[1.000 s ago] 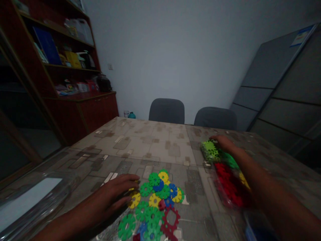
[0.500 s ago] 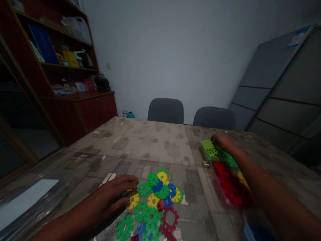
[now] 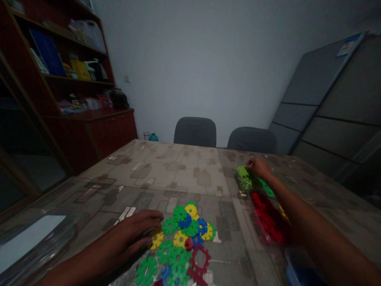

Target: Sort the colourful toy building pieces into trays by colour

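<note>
My left hand (image 3: pixel 137 230) lies at the left edge of a spread of notched plastic discs, its fingers loosely stretched, the tips beside a yellow disc (image 3: pixel 156 239). Green discs (image 3: pixel 168 226), blue discs (image 3: pixel 202 226) and a dark red notched ring (image 3: pixel 199 258) lie around it, some overlapping. Over on the right, my right hand (image 3: pixel 259 168) is at the edge of a clear box of light green pieces (image 3: pixel 244 175). Its fingers are pinched together; whatever is between them cannot be made out. My forearm partly covers the green pieces (image 3: pixel 266 188) and yellow pieces behind it.
A box of red pieces (image 3: pixel 268 220) stands near my right forearm, with a blue-filled container (image 3: pixel 300 270) closer to me. A clear plastic container (image 3: pixel 38 242) with a white label lies at left. Two grey chairs (image 3: pixel 195 131) stand beyond the patterned table (image 3: pixel 175 167).
My right hand has shifted slightly left over the light green pieces, fingers still pinched. My left hand stays by the discs. The whole view has moved a little.
</note>
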Motion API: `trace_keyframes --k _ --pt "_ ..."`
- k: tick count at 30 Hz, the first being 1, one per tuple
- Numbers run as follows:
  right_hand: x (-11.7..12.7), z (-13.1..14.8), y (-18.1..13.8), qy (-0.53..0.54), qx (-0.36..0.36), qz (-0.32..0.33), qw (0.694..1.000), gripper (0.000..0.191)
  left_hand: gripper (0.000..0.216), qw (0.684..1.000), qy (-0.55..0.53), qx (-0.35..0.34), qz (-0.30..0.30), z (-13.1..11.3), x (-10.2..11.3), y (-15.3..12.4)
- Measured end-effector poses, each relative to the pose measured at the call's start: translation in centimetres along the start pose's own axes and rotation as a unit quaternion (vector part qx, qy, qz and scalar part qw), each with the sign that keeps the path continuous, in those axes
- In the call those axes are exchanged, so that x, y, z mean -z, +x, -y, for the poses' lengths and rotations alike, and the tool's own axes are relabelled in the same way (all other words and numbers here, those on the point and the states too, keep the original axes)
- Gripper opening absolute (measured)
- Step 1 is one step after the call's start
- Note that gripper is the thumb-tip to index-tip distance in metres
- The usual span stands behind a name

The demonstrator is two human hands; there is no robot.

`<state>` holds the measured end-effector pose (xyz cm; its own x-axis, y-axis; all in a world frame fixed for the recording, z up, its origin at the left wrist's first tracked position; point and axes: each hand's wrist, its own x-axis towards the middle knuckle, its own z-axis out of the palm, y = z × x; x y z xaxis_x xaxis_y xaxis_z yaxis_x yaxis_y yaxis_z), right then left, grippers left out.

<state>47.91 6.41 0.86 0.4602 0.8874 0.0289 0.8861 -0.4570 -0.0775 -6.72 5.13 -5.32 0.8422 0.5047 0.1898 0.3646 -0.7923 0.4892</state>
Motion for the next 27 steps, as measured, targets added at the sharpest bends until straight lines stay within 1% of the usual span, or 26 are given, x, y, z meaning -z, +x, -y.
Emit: trace_keyframes --k 3,6,9,12,15,18,20,23,27 --pt "-0.1 -0.1 -0.1 0.005 -0.003 -0.008 1.000 0.030 0.033 1.000 0.000 -0.004 -0.016 -0.1 -0.1 0.0" --pt "-0.2 -0.2 -0.2 0.007 0.003 -0.010 1.000 0.032 0.034 1.000 0.003 -0.009 -0.017 -0.3 0.0 0.1" --pt "0.3 -0.7 -0.4 0.002 0.008 0.000 1.000 0.031 0.034 1.000 0.013 -0.018 -0.020 -0.3 0.1 0.2" --pt "1.3 -1.5 -1.0 -0.007 0.020 0.037 0.999 0.030 0.033 0.999 0.028 -0.021 -0.029 -0.2 0.2 0.1" --pt "2.1 -2.2 -2.3 -0.013 0.050 0.088 0.995 0.029 0.033 0.999 0.023 -0.019 -0.024 -0.2 0.1 0.0" --pt "2.0 -2.7 -3.5 -0.023 0.082 0.132 0.987 0.029 0.033 1.000 0.018 -0.014 -0.021 -0.3 0.1 0.1" --pt "1.7 -3.0 -4.1 -0.033 0.097 0.148 0.984 0.029 0.034 0.999 0.023 -0.010 -0.026 -0.5 0.1 0.1" --pt "1.5 -3.3 -4.2 -0.045 0.110 0.149 0.982 0.029 0.034 0.999 0.027 -0.004 -0.023 -0.6 0.1 0.1" --pt "1.8 -3.4 -4.1 -0.041 0.129 0.137 0.981 0.026 0.034 1.000 0.026 -0.013 -0.011 -0.6 0.2 0.2"
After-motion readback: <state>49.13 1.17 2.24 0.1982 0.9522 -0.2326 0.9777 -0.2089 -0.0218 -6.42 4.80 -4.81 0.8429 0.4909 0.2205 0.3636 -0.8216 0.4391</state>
